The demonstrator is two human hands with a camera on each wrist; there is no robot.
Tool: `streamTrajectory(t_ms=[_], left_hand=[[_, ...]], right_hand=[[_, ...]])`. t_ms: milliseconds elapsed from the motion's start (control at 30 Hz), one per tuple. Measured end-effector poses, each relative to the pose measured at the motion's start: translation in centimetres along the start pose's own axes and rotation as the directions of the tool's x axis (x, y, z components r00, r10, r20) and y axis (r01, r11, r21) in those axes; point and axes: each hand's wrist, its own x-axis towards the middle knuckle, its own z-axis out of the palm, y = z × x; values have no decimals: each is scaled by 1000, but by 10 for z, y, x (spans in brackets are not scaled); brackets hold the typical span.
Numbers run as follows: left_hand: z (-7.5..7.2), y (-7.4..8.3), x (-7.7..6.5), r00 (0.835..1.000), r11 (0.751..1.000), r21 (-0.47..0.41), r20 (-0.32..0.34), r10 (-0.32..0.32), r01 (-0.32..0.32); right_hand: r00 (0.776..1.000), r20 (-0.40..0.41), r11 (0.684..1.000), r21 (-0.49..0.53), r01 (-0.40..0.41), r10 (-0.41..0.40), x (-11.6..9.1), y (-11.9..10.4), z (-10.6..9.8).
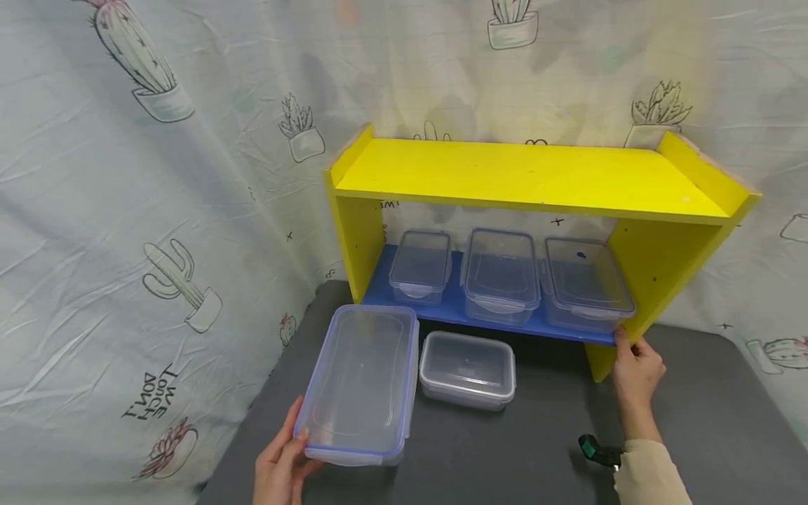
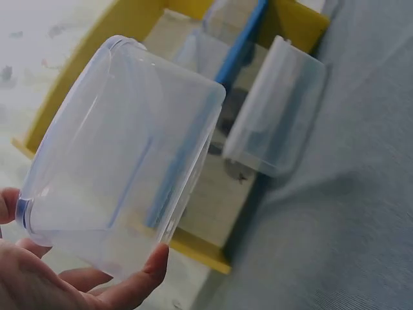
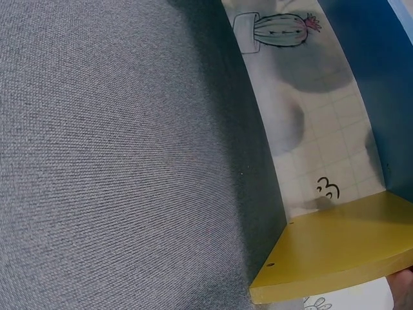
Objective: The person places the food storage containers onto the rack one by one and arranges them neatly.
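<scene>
My left hand grips the near left corner of a large clear food container with a blue-rimmed lid. In the left wrist view the container is tilted, thumb on one side and fingers beneath. My right hand holds the right side panel of a yellow shelf unit, by the corner of its blue lower board. Only a bit of that hand shows in the right wrist view, behind the yellow panel. A smaller lidded container sits on the dark tabletop, right of the held one.
On the blue board stand three lidded containers: a small one, a middle one and a right one. A patterned curtain hangs behind and to the left. The grey tabletop spreads in front of the shelf.
</scene>
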Motion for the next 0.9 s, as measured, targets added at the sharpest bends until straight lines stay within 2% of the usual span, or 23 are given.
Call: streamTrajectory(t_ms=[133,367,533,800,900], left_hand=[[8,10,-3,999,1000,-10,-33,18,-19],[25,28,-6,997,995,-79,-53,54,-58],[36,37,-5,992,991,-74,-78,101,-107],[45,43,-7,982,964,-188,-39,186,-190],[49,45,-8,980,958,-205,-40,194,-198]], right_hand=[[1000,14,1000,7,-21,21,-1,-1,0],[1000,14,1000,3,-27,27,1,-1,0],[1000,5,1000,9,-26,26,2,0,-1],[1000,8,1000,-5,-24,24,2,2,1],[1000,7,1000,2,-23,23,3,2,2]])
